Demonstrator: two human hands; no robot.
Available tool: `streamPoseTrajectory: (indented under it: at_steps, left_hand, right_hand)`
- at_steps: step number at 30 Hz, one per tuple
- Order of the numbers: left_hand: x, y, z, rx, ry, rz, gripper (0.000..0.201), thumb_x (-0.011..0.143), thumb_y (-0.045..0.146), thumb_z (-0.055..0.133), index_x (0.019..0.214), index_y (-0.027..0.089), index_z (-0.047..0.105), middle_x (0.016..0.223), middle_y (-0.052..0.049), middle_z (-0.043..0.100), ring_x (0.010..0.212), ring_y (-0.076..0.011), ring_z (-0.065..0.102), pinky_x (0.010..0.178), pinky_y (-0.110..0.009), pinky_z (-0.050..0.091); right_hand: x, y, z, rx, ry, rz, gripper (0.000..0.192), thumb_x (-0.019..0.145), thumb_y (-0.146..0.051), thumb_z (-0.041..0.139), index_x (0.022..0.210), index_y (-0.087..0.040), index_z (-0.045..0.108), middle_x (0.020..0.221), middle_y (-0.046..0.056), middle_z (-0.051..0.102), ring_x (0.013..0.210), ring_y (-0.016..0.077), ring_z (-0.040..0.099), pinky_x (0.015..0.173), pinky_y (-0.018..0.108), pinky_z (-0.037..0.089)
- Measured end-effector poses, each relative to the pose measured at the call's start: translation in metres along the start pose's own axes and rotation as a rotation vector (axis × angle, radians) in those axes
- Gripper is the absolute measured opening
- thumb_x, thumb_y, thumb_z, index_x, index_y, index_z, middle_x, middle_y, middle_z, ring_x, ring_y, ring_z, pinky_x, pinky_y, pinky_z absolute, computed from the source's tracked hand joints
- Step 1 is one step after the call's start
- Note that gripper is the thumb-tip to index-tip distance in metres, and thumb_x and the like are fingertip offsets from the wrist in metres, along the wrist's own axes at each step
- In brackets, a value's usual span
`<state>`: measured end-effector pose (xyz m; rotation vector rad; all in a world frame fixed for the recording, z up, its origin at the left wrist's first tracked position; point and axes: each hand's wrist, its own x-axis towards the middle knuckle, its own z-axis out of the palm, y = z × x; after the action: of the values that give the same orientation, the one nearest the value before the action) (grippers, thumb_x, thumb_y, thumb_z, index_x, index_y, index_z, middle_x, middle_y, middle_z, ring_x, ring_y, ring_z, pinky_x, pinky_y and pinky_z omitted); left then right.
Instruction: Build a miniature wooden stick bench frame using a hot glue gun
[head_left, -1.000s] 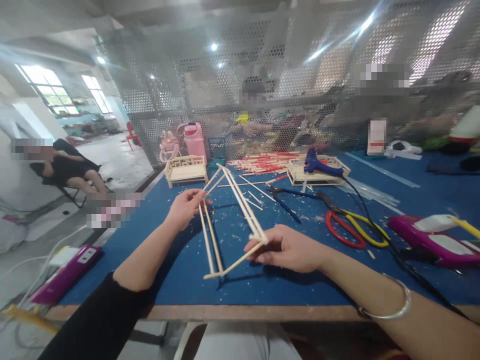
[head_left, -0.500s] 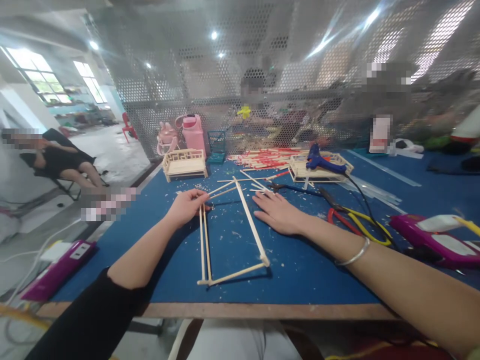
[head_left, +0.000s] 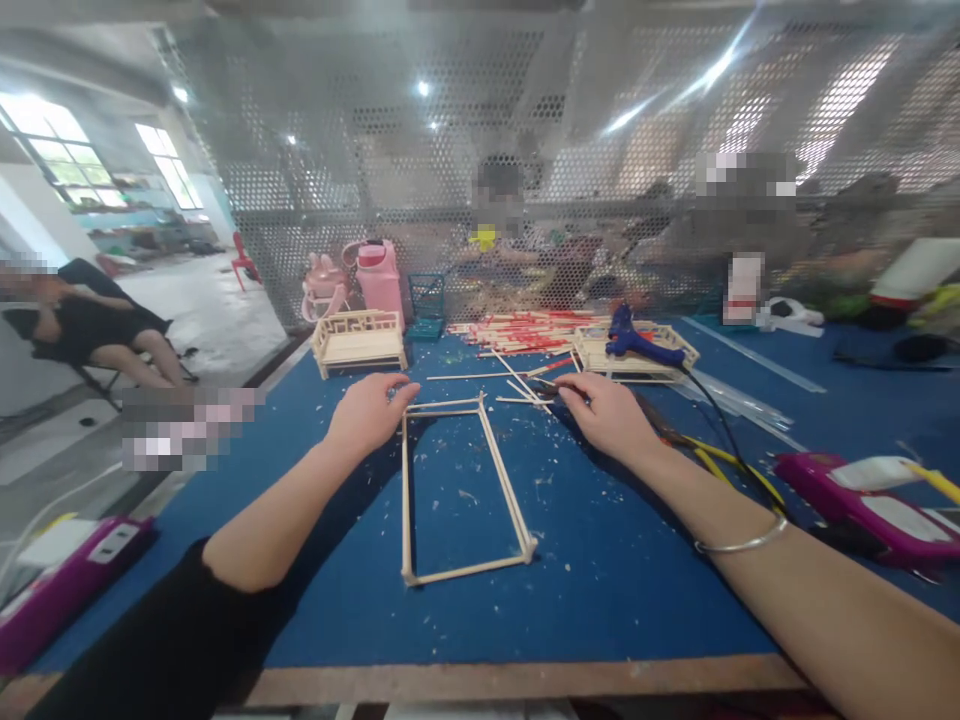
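A rectangular frame of thin wooden sticks (head_left: pixel 504 480) lies on the blue table in front of me. My left hand (head_left: pixel 369 415) is at its far left corner, thumb and fingers slightly apart, with no stick seen gripped between them. My right hand (head_left: pixel 611 415) is closed over the dark-jawed pliers (head_left: pixel 544 386), right of the frame; their handles are mostly hidden under my palm. Several loose sticks (head_left: pixel 517 378) lie between my hands, close to the pliers' tips.
Small wooden bench-like models (head_left: pixel 360 343) stand at the back; a blue glue gun (head_left: pixel 645 345) rests on the right one. Red-tipped sticks (head_left: pixel 517 330) are piled near the mesh partition. Yellow-handled pliers (head_left: pixel 709 460), clear strips (head_left: pixel 742 395) and a purple power strip (head_left: pixel 862 510) lie right.
The stick frame has been turned and now lies flat, its left side lowered. My left hand has loosened from it. My right hand has shifted right and closed on the dark-jawed pliers.
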<state>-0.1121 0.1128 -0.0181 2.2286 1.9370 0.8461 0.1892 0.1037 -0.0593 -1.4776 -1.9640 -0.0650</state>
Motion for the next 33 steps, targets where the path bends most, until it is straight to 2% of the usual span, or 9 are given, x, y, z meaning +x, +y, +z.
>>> streamPoseTrajectory:
  at_steps: [4,6,11,15,19,22,26,29,33]
  left_hand:
    - [-0.010,-0.006,-0.008,0.066,0.086,0.004,0.039,0.086,0.035,0.042,0.108,0.016,0.067,0.110,-0.009,0.070,0.100,-0.0238,0.062,0.088,-0.030,0.045]
    - [-0.013,-0.009,-0.009,0.109,0.029,-0.007,0.038,0.086,0.033,0.043,0.110,0.015,0.066,0.109,-0.009,0.070,0.100,-0.0243,0.063,0.087,-0.030,0.045]
    - [-0.015,-0.008,-0.009,0.220,-0.109,-0.065,0.035,0.087,0.032,0.041,0.107,0.018,0.066,0.100,-0.009,0.072,0.094,-0.0262,0.065,0.078,-0.032,0.047]
    - [-0.020,-0.006,-0.008,0.211,-0.163,-0.051,0.038,0.088,0.038,0.041,0.110,0.018,0.063,0.089,-0.009,0.073,0.088,-0.0266,0.067,0.072,-0.032,0.046]
    - [-0.022,-0.008,-0.002,0.116,-0.238,0.101,0.049,0.086,0.036,0.044,0.130,0.013,0.047,0.073,-0.006,0.071,0.077,-0.0242,0.067,0.068,-0.030,0.044]
    - [-0.022,-0.009,0.003,0.063,-0.222,0.109,0.051,0.084,0.029,0.045,0.132,0.011,0.044,0.064,-0.003,0.067,0.071,-0.0230,0.066,0.067,-0.029,0.044]
    - [-0.019,-0.009,0.008,0.030,-0.135,0.023,0.051,0.083,0.027,0.044,0.132,0.012,0.045,0.063,-0.003,0.067,0.070,-0.0226,0.066,0.069,-0.029,0.045]
    - [-0.016,-0.007,0.012,0.050,-0.076,-0.026,0.049,0.083,0.033,0.046,0.128,0.013,0.051,0.070,-0.005,0.069,0.076,-0.0239,0.066,0.072,-0.030,0.046]
    - [-0.012,-0.005,0.010,0.106,-0.002,-0.016,0.045,0.083,0.037,0.046,0.119,0.013,0.060,0.077,-0.009,0.071,0.083,-0.0254,0.066,0.077,-0.031,0.046]
  right_hand:
    - [0.025,-0.011,-0.005,-0.181,-0.216,0.117,0.035,0.090,-0.033,0.037,0.089,-0.018,0.069,0.089,0.009,0.072,0.084,0.0222,0.064,0.070,0.029,0.044]
    - [0.043,-0.018,-0.002,-0.236,-0.314,0.117,0.030,0.089,-0.029,0.041,0.090,-0.020,0.070,0.093,0.008,0.072,0.089,0.0216,0.064,0.071,0.028,0.043]
    - [0.081,-0.033,0.026,-0.271,-0.395,0.164,0.015,0.077,-0.024,0.058,0.079,-0.018,0.072,0.093,0.011,0.073,0.089,0.0234,0.065,0.071,0.027,0.044]
    - [0.094,-0.040,0.045,-0.254,-0.371,0.281,0.007,0.071,-0.014,0.062,0.070,-0.014,0.069,0.084,0.016,0.072,0.083,0.0256,0.066,0.068,0.029,0.044]
    - [0.097,-0.045,0.033,-0.157,-0.199,0.311,0.022,0.085,-0.017,0.043,0.088,-0.012,0.064,0.088,0.016,0.069,0.081,0.0233,0.064,0.067,0.030,0.044]
    - [0.087,-0.048,0.010,-0.066,-0.044,0.258,0.032,0.094,-0.024,0.024,0.104,-0.015,0.053,0.088,0.010,0.066,0.077,0.0184,0.060,0.066,0.027,0.042]
    - [0.045,-0.045,-0.013,0.149,0.097,0.086,0.022,0.090,-0.032,0.032,0.084,-0.019,0.049,0.068,0.001,0.056,0.062,0.0155,0.052,0.059,0.026,0.038]
    - [0.004,-0.037,-0.018,0.233,0.037,-0.034,0.015,0.085,-0.031,0.040,0.080,-0.020,0.049,0.061,-0.002,0.051,0.056,0.0144,0.047,0.057,0.025,0.036]
    - [-0.031,-0.022,-0.018,0.232,-0.008,-0.041,0.022,0.087,-0.034,0.040,0.088,-0.020,0.057,0.062,-0.001,0.056,0.054,0.0142,0.048,0.056,0.025,0.036]
